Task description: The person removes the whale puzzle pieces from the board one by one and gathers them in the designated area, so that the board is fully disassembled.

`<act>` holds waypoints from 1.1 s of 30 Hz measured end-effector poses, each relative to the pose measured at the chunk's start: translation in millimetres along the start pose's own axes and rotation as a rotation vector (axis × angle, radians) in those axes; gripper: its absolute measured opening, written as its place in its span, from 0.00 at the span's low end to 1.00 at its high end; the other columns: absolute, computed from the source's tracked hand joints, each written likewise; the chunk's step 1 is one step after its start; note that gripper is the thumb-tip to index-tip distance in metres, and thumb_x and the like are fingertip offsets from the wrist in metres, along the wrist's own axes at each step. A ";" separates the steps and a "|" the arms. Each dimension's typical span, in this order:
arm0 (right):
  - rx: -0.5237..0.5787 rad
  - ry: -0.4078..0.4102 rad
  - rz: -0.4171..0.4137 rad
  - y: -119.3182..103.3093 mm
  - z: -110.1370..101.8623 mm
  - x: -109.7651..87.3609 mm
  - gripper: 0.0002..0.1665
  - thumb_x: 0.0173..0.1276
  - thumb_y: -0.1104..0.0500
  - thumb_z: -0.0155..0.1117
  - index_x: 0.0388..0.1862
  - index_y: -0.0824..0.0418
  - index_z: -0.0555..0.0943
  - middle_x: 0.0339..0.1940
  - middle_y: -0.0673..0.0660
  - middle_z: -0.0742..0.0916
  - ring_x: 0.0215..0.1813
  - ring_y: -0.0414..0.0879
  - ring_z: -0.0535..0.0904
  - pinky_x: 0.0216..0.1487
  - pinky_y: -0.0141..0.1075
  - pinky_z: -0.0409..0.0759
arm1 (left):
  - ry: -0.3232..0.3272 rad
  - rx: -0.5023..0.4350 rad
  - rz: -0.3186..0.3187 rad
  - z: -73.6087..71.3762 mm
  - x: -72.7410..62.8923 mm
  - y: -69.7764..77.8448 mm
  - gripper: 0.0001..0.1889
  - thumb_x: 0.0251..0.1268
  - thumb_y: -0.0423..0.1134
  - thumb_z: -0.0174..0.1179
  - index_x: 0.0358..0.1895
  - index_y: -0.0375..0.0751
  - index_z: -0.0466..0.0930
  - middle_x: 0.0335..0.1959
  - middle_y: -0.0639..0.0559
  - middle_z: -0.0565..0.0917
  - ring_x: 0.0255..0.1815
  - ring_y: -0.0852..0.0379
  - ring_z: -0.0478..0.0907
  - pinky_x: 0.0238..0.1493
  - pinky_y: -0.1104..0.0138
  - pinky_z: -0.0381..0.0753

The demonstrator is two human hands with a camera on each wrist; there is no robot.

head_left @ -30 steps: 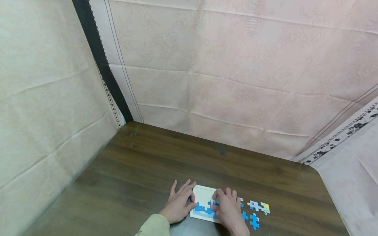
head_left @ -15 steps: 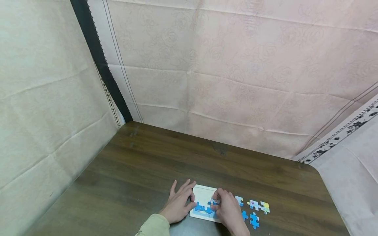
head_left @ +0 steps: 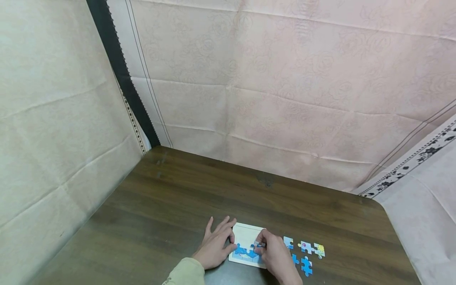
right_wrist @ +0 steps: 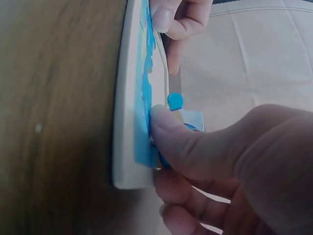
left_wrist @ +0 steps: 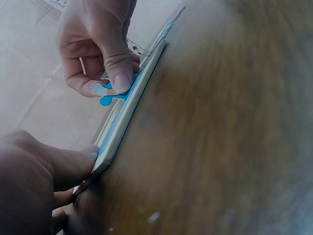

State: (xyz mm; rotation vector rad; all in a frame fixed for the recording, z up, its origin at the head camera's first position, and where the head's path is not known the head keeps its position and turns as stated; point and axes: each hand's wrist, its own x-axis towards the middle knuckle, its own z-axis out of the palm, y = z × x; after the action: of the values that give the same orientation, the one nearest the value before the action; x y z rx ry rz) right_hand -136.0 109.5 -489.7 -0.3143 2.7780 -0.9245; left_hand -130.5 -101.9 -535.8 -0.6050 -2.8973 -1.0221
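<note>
A pale puzzle tray lies on the table, with blue joined pieces along its near side. My left hand holds the tray's left edge, thumb on the rim and the outer fingers spread away. Over the tray's right part, my right hand pinches a jigsaw piece between thumb and forefinger. The piece shows blue knobs and a pale patch in the left wrist view, tilted up from the tray. In the right wrist view my thumb covers much of it.
To the right of the tray, several loose jigsaw pieces lie on the brown table: a pale and blue one, a joined pair with yellow, and blue ones. Pale cloth walls the table's back and sides.
My right fingers have drawn in slightly around the piece, and the loose piece beside the hand shows more. The left hand stays in place on the tray.
</note>
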 end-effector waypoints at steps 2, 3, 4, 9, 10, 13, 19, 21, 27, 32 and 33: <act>0.009 -0.011 -0.007 0.0 -0.4 -0.4 0.16 0.58 0.75 0.67 0.29 0.55 0.74 0.23 0.46 0.78 0.26 0.39 0.74 0.31 0.35 0.74 | 0.000 0.000 0.001 -0.2 0.0 -0.1 0.13 0.65 0.48 0.63 0.30 0.60 0.66 0.72 0.51 0.66 0.76 0.49 0.54 0.68 0.36 0.32; 0.012 -0.016 -0.012 -0.2 -0.8 -0.7 0.17 0.58 0.75 0.67 0.29 0.55 0.74 0.23 0.46 0.78 0.26 0.39 0.74 0.31 0.35 0.75 | 0.001 0.000 0.003 -0.5 -0.1 0.0 0.13 0.65 0.48 0.63 0.30 0.60 0.66 0.72 0.51 0.66 0.76 0.49 0.54 0.68 0.36 0.32; 0.010 -0.020 -0.020 -0.2 -1.2 -0.6 0.17 0.57 0.76 0.67 0.29 0.55 0.74 0.23 0.46 0.78 0.26 0.39 0.74 0.31 0.35 0.75 | 0.002 0.000 0.004 -0.8 -0.1 0.0 0.13 0.65 0.48 0.63 0.30 0.60 0.66 0.72 0.51 0.66 0.76 0.49 0.54 0.68 0.36 0.32; -0.006 -0.030 -0.054 -0.5 -2.8 -0.5 0.18 0.54 0.77 0.67 0.28 0.55 0.76 0.25 0.46 0.77 0.27 0.41 0.72 0.32 0.36 0.75 | 0.009 0.000 0.014 -1.3 -0.3 -0.8 0.13 0.66 0.49 0.62 0.30 0.60 0.66 0.72 0.51 0.66 0.76 0.49 0.54 0.68 0.36 0.32; -0.007 -0.033 -0.055 -0.4 -2.9 -0.5 0.18 0.54 0.77 0.67 0.28 0.55 0.76 0.25 0.47 0.77 0.27 0.42 0.72 0.32 0.36 0.75 | 0.010 0.001 0.014 -1.2 -0.3 -0.9 0.12 0.66 0.49 0.62 0.30 0.60 0.66 0.72 0.51 0.66 0.76 0.49 0.54 0.68 0.36 0.32; -0.002 -0.052 -0.056 -0.1 -3.1 -0.3 0.17 0.55 0.77 0.67 0.29 0.55 0.77 0.27 0.48 0.76 0.28 0.42 0.71 0.32 0.36 0.76 | 0.010 0.001 0.011 -0.9 -0.3 -1.0 0.13 0.66 0.48 0.62 0.30 0.60 0.66 0.72 0.51 0.66 0.76 0.49 0.54 0.68 0.36 0.32; -0.016 -0.118 -0.027 0.4 -2.9 0.8 0.13 0.61 0.74 0.65 0.32 0.55 0.82 0.33 0.51 0.77 0.33 0.45 0.71 0.40 0.46 0.79 | -0.003 -0.002 -0.006 -0.4 -0.2 0.4 0.13 0.66 0.48 0.63 0.30 0.60 0.66 0.73 0.51 0.66 0.76 0.49 0.54 0.68 0.36 0.32; -0.024 -0.126 -0.021 0.3 -1.9 0.7 0.14 0.60 0.75 0.64 0.32 0.55 0.82 0.33 0.51 0.77 0.34 0.46 0.71 0.41 0.47 0.78 | -0.006 0.001 -0.010 -0.3 -0.3 0.6 0.13 0.66 0.48 0.63 0.30 0.60 0.66 0.73 0.51 0.65 0.76 0.49 0.54 0.68 0.36 0.32; -0.054 -0.135 -0.024 -0.9 0.5 -0.6 0.17 0.57 0.75 0.66 0.32 0.53 0.78 0.32 0.49 0.76 0.37 0.48 0.69 0.45 0.49 0.76 | -0.007 -0.003 -0.010 -0.8 -0.2 0.4 0.12 0.66 0.48 0.63 0.30 0.60 0.66 0.72 0.51 0.66 0.76 0.49 0.54 0.68 0.36 0.32; -0.023 -0.128 -0.051 0.5 -2.0 -2.3 0.15 0.58 0.73 0.66 0.31 0.53 0.78 0.30 0.48 0.76 0.34 0.46 0.70 0.40 0.44 0.75 | -0.002 -0.006 -0.006 -0.3 -0.4 0.1 0.13 0.65 0.48 0.63 0.30 0.60 0.66 0.72 0.51 0.66 0.76 0.49 0.54 0.68 0.36 0.32; -0.005 -0.126 -0.058 1.3 -2.6 -2.8 0.14 0.58 0.73 0.65 0.31 0.54 0.78 0.30 0.47 0.77 0.33 0.45 0.70 0.39 0.43 0.74 | -0.002 -0.006 -0.007 -0.1 -0.4 0.1 0.13 0.65 0.48 0.63 0.30 0.60 0.66 0.72 0.51 0.66 0.76 0.49 0.54 0.68 0.36 0.32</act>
State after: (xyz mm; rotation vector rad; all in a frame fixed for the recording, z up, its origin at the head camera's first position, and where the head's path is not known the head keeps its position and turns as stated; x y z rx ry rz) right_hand -134.2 112.7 -488.1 -0.4406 2.6699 -0.8787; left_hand -130.1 -102.1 -535.7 -0.5971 -2.9011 -1.0314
